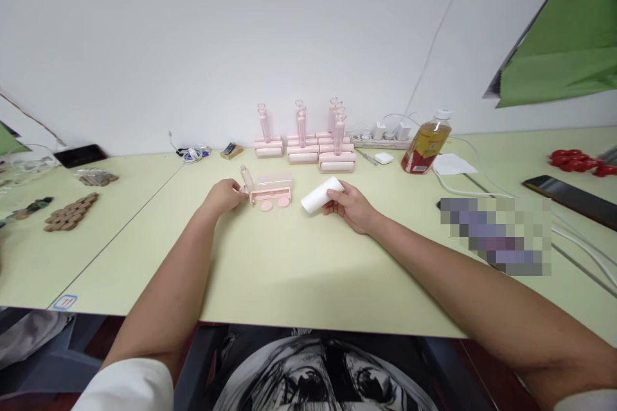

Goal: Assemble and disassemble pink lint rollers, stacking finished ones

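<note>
My left hand [225, 195] is closed on the clear handle of a pink lint roller frame [270, 189] that lies on the pale green table [289, 263]. Two small pink discs [274, 203] lie just in front of the frame. My right hand [351, 205] grips a white paper roll [321, 194], held tilted just above the table, to the right of the frame. Several assembled pink rollers [308, 141] stand upright in a group behind, near the wall.
A bottle of yellow liquid [427, 143], a power strip with chargers [380, 135] and white cables [482, 189] sit at the back right. A dark phone [571, 200] and red items [576, 160] lie far right. Brown round pieces [70, 213] cover the left table.
</note>
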Tool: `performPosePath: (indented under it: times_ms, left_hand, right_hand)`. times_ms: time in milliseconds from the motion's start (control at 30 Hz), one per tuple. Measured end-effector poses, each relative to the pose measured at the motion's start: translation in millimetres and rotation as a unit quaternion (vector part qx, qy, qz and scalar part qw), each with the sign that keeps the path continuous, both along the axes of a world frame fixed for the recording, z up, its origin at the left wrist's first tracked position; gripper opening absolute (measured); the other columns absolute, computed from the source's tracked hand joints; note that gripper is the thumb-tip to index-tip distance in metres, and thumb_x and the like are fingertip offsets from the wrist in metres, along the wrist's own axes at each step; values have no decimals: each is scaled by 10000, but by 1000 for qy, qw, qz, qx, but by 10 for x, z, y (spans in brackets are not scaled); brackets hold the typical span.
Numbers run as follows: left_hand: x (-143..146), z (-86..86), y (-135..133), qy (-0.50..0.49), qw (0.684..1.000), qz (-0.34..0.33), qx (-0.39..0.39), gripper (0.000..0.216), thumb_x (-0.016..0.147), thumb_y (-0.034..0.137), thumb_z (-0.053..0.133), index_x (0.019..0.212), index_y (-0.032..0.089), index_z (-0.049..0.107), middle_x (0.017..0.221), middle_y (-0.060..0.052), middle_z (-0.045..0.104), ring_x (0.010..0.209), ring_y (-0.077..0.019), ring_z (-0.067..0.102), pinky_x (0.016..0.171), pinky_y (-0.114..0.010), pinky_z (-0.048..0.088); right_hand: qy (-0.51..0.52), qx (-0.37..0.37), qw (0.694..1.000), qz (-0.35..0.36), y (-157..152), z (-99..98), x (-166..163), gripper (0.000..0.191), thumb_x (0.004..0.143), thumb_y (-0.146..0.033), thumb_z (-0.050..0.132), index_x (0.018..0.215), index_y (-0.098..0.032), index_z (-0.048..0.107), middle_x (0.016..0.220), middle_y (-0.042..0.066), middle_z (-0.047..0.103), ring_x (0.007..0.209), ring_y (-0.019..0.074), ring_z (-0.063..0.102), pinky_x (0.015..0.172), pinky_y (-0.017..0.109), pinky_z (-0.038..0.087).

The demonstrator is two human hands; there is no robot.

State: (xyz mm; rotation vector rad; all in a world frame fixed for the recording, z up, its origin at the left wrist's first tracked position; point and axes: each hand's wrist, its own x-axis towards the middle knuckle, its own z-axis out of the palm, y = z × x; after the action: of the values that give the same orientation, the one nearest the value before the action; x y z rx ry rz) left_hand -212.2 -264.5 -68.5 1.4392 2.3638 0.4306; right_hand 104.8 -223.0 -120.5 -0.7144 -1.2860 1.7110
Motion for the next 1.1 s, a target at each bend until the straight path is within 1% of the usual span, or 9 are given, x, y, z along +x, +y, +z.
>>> performPosePath:
  times_ms: [167,267,433,567,700,833,933,1033,1100]
  left_hand:
    - [79,235,-139,35,998,30,35,263,717,392,651,879,186,627,704,-58,692,594,-189,608,529,-273,410]
    - [273,279,-189,35,994,-57,87,195,769,360,586,786,185,669,753,-46,698,636,-175,603,563,-265,407]
    - [703,60,-171,69,966,-233,83,250,822,314,540,954,205,722,857,-47,719,740,-195,625,617,-279,396]
    - [859,-123,-126,130,956,-258,42,180,825,241,514,841,188,685,852,-78,712,742,-216,613,594,-295,351]
    - [858,-120,-154,127,949,-288,24,156,809,211,520,676,182,598,776,-68,678,669,-193,575,569,-294,326]
    - [785,28,-249,13,942,-333,35,199,825,300,536,662,186,551,742,-38,630,679,-183,567,593,-289,372]
    - [725,110,-294,-122,916,-376,63,191,835,359,574,749,190,558,958,-53,645,923,-209,601,725,-294,451]
    - [715,76,-274,-270,881,-383,72,241,872,421,574,820,192,520,1127,-81,618,1096,-216,569,806,-312,486]
    - [736,2,-232,-345,865,-355,79,291,888,478,560,881,195,489,1117,-85,619,1005,-189,610,779,-315,503]
  right_hand:
    - [6,-2,1000,-3,0,3,3,369,683,-389,809,897,-194,580,768,-5,614,671,142,580,589,306,515]
    - [7,-4,1000,-1,5,-4,2,392,672,-397,817,901,-187,578,763,-9,624,669,138,585,583,296,518]
    - [12,-16,1000,-12,26,-28,1,454,649,-462,826,901,-181,574,749,-9,634,676,147,596,588,298,522]
    - [16,-20,1000,-9,36,-37,2,475,650,-521,815,878,-175,582,748,-1,631,693,158,599,594,302,521]
    - [19,-27,999,-5,29,-36,-2,497,640,-561,809,857,-172,588,758,6,631,719,172,608,610,309,527]
    - [42,-57,997,-16,14,-12,3,459,663,-540,792,853,-196,555,752,-2,636,709,176,623,628,314,543]
    - [40,-90,995,0,12,15,22,418,749,-554,700,893,-201,529,769,23,667,655,186,642,613,332,553]
    - [28,-100,994,26,14,33,46,390,799,-555,634,919,-205,508,739,25,673,544,170,618,488,293,510]
    - [16,-92,994,55,12,40,61,405,789,-557,644,935,-203,514,704,16,666,498,157,598,435,268,477]
